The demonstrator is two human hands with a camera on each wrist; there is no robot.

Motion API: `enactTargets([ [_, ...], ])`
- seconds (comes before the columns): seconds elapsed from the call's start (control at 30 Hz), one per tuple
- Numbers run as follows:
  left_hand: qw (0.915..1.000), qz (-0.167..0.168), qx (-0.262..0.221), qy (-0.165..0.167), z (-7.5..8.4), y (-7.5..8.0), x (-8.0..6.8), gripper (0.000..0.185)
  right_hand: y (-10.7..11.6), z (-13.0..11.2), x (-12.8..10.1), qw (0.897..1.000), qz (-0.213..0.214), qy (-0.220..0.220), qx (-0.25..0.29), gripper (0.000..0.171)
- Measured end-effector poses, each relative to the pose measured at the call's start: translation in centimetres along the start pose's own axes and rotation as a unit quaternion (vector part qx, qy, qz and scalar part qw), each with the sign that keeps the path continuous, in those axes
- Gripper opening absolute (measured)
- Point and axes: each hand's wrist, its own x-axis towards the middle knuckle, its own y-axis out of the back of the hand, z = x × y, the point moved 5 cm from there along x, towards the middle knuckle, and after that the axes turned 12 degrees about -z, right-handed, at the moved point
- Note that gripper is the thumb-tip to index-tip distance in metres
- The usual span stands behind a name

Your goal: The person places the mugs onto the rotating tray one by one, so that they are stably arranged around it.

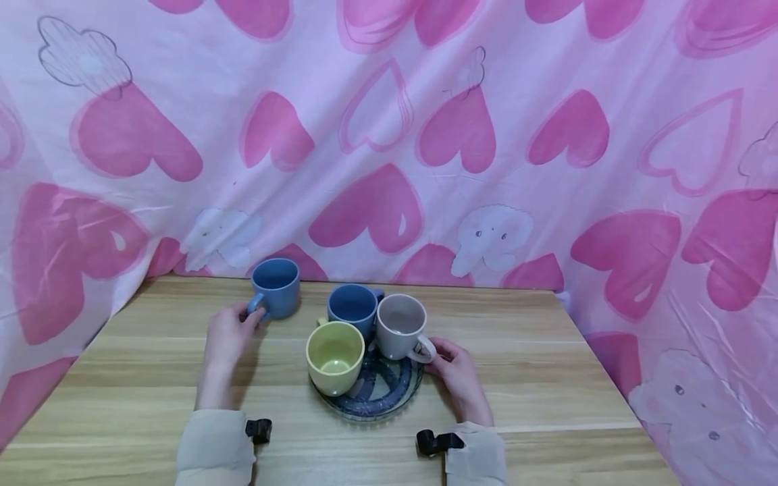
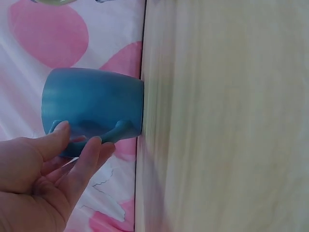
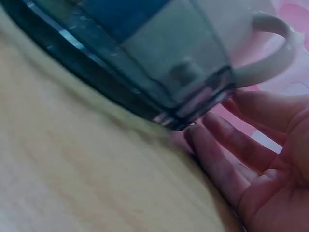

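Note:
At the back left, my left hand pinches the handle of a blue mug between thumb and fingers. The left wrist view shows this mug upright, its base at the wooden tabletop. My right hand grips the right rim of a dark-patterned glass plate; in the right wrist view its fingertips lie right at the rim's edge. On the plate stand a yellow mug, a second blue mug and a pale grey-pink mug, whose handle points toward my right hand.
A wooden table spreads beneath everything, its back edge just behind the left blue mug. Behind and beside it hangs a pink cloth printed with hearts. Dark camera mounts sit on both sleeves.

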Motion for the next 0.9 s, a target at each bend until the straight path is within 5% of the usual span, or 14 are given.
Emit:
enactTargets([
  [0.27,0.9998,0.011,-0.011,-0.01,-0.2,-0.1,-0.2,0.022,0.0,0.1,0.2,1.0,0.018,0.004,-0.017,0.028],
  [0.53,0.9976,0.0,-0.062,0.031,-1.4,-0.3,-0.5,0.031,0.2,0.1,-0.4,1.0,0.015,-0.005,-0.02,0.029],
  [0.73,0.9882,-0.006,-0.134,0.073,-2.2,-0.8,-0.7,0.041,0.4,0.0,-0.8,0.999,0.021,-0.007,-0.023,0.03],
  [0.9,0.983,0.017,-0.158,0.092,-2.9,-0.5,-1.0,0.046,0.2,-0.2,-0.6,1.0,0.013,-0.003,-0.025,0.03],
])
